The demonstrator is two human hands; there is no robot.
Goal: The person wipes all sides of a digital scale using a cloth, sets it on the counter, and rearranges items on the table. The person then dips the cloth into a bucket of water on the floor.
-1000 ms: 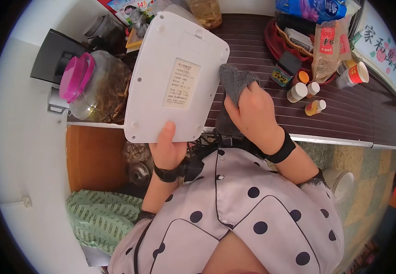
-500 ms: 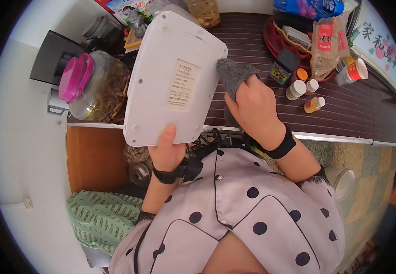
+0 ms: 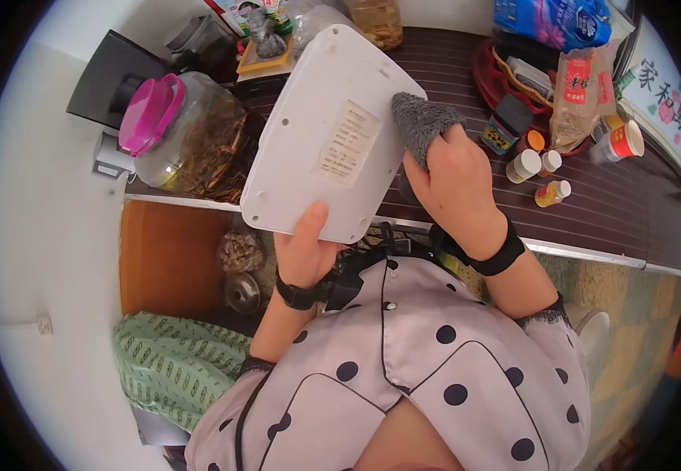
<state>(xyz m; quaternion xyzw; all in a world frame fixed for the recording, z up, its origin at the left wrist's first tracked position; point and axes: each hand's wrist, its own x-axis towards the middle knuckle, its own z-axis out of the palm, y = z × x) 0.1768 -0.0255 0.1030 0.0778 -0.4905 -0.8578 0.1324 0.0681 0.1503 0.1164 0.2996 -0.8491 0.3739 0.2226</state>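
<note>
My left hand (image 3: 307, 250) grips the lower edge of a flat white plastic device (image 3: 300, 153). The thumb lies on its near face, and the other fingers are hidden behind. That face shows a printed label, screw holes and small round feet. The device is tilted up over the counter, leaning to the right. My right hand (image 3: 460, 182) is closed around a dark grey cloth (image 3: 420, 128), which touches the upper right edge of the device.
On the striped counter (image 3: 450, 63), a large jar with a pink lid (image 3: 199, 141) stands left of the device. Several small bottles (image 3: 525, 166) and a red tray (image 3: 486, 72) with a basket are at the right. A framed picture (image 3: 662, 102) leans at the far right.
The view has shifted a little, so everything sits further right in it. The device leans more to the right. Both hands keep their holds, and the cloth stays at the device's right edge.
</note>
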